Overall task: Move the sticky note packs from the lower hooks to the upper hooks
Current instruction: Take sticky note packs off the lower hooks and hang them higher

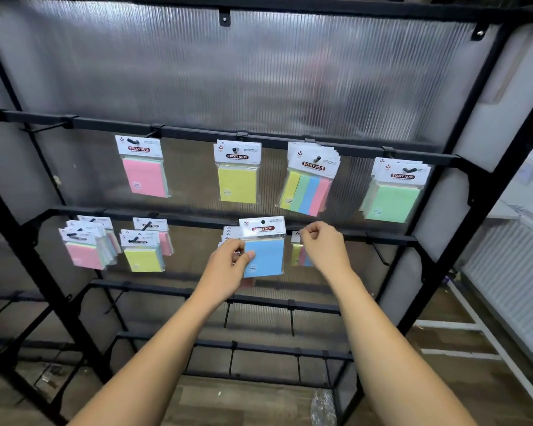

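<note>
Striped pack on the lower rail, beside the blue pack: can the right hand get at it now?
Probably yes. The right hand is right in front of the striped pack, fingers curled by its header. The blue pack, held by the left hand, sits beside it, not across it.

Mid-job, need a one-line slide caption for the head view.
Left hand holds a blue sticky note pack before the lower rail; right hand curls by the striped pack beside it.

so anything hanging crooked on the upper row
Yes, the striped multicolour pack on the upper rail hangs clearly tilted, bottom swung left; the yellow pack beside it hangs straight.
</note>
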Motion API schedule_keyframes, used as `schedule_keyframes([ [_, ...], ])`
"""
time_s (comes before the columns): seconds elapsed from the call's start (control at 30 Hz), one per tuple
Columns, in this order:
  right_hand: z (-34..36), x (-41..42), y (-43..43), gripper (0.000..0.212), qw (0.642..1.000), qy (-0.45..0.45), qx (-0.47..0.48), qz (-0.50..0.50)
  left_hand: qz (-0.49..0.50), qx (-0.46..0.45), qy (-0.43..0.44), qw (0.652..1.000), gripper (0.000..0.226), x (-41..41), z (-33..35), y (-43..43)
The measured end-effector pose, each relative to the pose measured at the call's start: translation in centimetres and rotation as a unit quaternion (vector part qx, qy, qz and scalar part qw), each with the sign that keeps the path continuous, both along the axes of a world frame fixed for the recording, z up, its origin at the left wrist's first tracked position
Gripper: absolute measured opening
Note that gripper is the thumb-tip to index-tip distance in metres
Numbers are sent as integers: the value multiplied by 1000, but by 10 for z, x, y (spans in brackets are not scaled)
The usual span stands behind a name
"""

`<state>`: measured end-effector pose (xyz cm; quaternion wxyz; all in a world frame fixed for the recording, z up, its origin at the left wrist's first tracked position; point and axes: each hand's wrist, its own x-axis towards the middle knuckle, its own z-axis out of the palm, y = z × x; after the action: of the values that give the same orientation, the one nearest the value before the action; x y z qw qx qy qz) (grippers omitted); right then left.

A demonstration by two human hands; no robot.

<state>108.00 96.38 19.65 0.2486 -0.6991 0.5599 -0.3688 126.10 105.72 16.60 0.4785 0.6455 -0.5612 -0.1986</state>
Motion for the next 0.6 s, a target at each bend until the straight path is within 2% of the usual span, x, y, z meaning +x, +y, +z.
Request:
schedule_keyframes([
  [0.13, -19, 16, 14, 19, 991, 116, 26, 68, 20, -5, 7, 1000, 11, 8, -5, 19],
  [0.37, -27, 73, 38, 24, 962, 233, -72, 120, 87, -6, 5, 996, 12, 57, -8, 54],
  [0.5, -32, 111, 55, 26, 950, 266, -70, 148, 108, -15, 2, 994, 16, 93, -5, 69],
  [0.6, -36, 142, 64, 23, 954, 246, -54, 163, 116, -23, 2, 993, 11, 123, -1, 77],
])
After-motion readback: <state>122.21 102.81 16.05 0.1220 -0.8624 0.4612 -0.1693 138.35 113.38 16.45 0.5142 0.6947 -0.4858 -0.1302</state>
